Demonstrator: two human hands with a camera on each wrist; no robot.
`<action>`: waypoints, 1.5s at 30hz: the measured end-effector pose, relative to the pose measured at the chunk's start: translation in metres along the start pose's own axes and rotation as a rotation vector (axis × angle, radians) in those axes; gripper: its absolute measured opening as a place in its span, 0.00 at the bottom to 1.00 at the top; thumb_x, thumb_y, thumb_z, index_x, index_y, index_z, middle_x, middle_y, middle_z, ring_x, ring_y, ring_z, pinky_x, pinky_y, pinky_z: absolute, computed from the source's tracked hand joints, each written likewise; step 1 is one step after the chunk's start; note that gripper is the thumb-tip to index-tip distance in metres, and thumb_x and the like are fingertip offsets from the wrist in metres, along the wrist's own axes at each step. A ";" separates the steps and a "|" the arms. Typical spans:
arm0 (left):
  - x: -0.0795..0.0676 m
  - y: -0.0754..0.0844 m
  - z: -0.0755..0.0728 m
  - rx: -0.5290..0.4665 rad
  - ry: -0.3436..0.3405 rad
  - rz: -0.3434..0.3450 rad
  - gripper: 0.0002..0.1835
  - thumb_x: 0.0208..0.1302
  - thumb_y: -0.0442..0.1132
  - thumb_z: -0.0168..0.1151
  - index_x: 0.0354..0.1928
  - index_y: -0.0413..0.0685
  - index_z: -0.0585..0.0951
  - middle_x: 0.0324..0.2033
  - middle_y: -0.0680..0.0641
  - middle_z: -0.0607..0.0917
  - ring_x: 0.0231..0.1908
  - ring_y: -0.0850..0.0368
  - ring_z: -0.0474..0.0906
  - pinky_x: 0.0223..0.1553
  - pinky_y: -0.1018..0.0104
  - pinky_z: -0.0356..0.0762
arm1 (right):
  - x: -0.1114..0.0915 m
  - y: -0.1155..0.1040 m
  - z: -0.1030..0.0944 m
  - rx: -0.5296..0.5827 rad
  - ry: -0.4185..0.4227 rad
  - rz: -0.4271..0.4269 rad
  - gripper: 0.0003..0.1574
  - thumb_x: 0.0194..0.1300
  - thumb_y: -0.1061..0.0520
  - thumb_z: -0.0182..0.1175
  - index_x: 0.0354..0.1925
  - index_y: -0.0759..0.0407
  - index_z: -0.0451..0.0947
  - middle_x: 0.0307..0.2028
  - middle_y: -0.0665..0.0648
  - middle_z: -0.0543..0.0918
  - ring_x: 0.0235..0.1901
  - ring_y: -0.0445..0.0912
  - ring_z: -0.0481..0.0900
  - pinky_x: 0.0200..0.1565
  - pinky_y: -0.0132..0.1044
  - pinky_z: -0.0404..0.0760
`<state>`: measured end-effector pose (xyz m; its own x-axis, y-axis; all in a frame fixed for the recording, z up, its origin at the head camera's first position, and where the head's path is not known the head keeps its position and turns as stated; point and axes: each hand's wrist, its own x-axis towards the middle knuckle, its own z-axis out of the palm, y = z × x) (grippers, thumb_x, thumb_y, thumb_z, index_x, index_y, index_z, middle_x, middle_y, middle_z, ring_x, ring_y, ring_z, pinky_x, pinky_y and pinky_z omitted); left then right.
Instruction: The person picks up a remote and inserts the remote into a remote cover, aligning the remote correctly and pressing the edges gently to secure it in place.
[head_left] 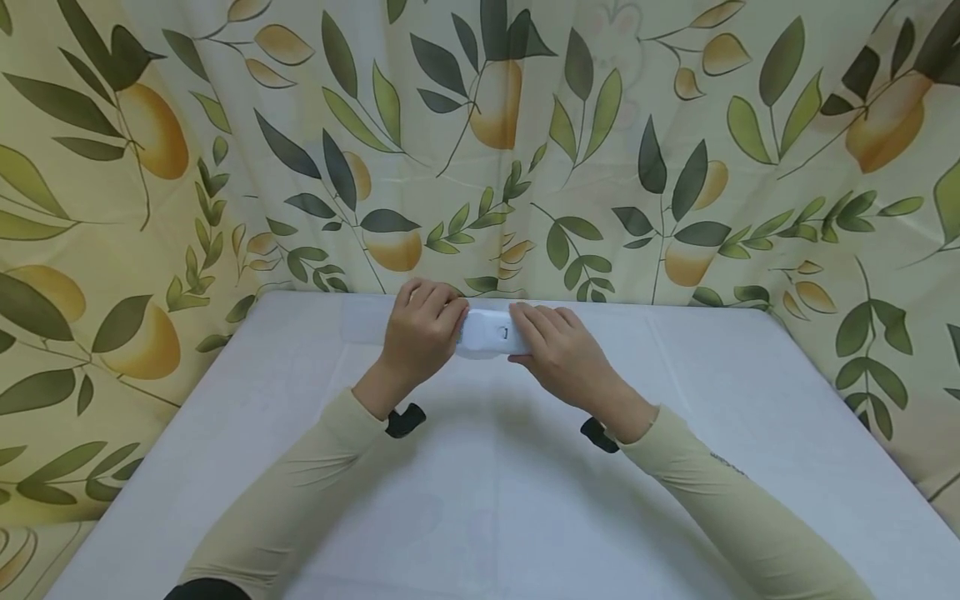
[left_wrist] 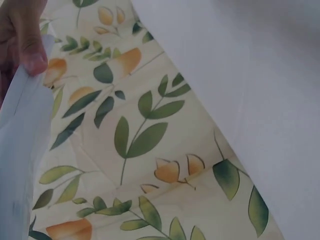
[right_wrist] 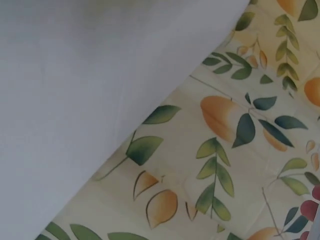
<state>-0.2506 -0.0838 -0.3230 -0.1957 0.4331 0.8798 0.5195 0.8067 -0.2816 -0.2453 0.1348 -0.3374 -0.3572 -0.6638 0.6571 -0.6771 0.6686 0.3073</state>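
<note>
A white, glossy soft-looking pack [head_left: 486, 333] with a small dark mark on it is held up between my two hands near the table's far edge. My left hand [head_left: 422, 329] grips its left end, fingers curled over the top. In the left wrist view, the left thumb [left_wrist: 33, 52] presses on the white film of the pack [left_wrist: 27, 125]. My right hand [head_left: 564, 350] pinches the pack's right end between thumb and fingers. The right wrist view does not show the right hand; only a strip with red round shapes [right_wrist: 310, 209] enters at its right edge.
The white-covered table [head_left: 480, 500] spreads below both forearms. Behind its far edge hangs a curtain [head_left: 480, 192] printed with leaves and orange fruit. Dark bands with small devices [head_left: 406, 421] sit at both wrists.
</note>
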 end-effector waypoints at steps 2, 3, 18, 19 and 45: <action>-0.001 0.002 0.001 -0.018 -0.004 0.003 0.02 0.52 0.32 0.67 0.27 0.39 0.85 0.26 0.45 0.83 0.32 0.50 0.79 0.42 0.58 0.75 | -0.001 -0.001 0.000 0.021 -0.001 -0.013 0.41 0.45 0.54 0.75 0.55 0.69 0.72 0.48 0.64 0.82 0.45 0.56 0.81 0.43 0.46 0.79; -0.002 0.003 0.002 -0.025 -0.006 0.002 0.02 0.52 0.32 0.67 0.27 0.39 0.85 0.26 0.45 0.83 0.32 0.50 0.79 0.42 0.58 0.75 | -0.001 -0.002 0.000 0.025 -0.001 -0.017 0.41 0.45 0.53 0.75 0.55 0.69 0.73 0.48 0.64 0.82 0.45 0.56 0.81 0.43 0.45 0.79; -0.001 -0.002 -0.004 0.025 0.123 -0.149 0.14 0.48 0.39 0.69 0.36 0.42 0.78 0.35 0.42 0.79 0.39 0.46 0.71 0.43 0.53 0.70 | 0.012 0.009 -0.006 -0.104 0.223 0.222 0.38 0.50 0.53 0.72 0.54 0.71 0.70 0.45 0.67 0.81 0.42 0.60 0.81 0.41 0.50 0.81; 0.000 -0.002 -0.004 0.036 0.108 -0.156 0.14 0.48 0.41 0.69 0.35 0.42 0.78 0.34 0.43 0.79 0.39 0.46 0.71 0.44 0.52 0.70 | 0.014 0.009 -0.007 -0.103 0.244 0.242 0.38 0.51 0.53 0.71 0.54 0.71 0.70 0.45 0.68 0.81 0.41 0.60 0.81 0.41 0.51 0.81; 0.014 0.017 0.007 -0.151 0.060 -0.239 0.05 0.58 0.34 0.62 0.29 0.39 0.80 0.27 0.44 0.84 0.32 0.49 0.74 0.46 0.53 0.73 | 0.036 -0.014 -0.001 -0.006 0.389 0.350 0.37 0.54 0.49 0.68 0.55 0.71 0.71 0.46 0.68 0.81 0.44 0.59 0.81 0.42 0.50 0.81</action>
<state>-0.2506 -0.0610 -0.3178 -0.2801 0.2097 0.9368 0.5832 0.8123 -0.0074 -0.2484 0.1018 -0.3170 -0.2956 -0.2273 0.9279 -0.5559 0.8308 0.0264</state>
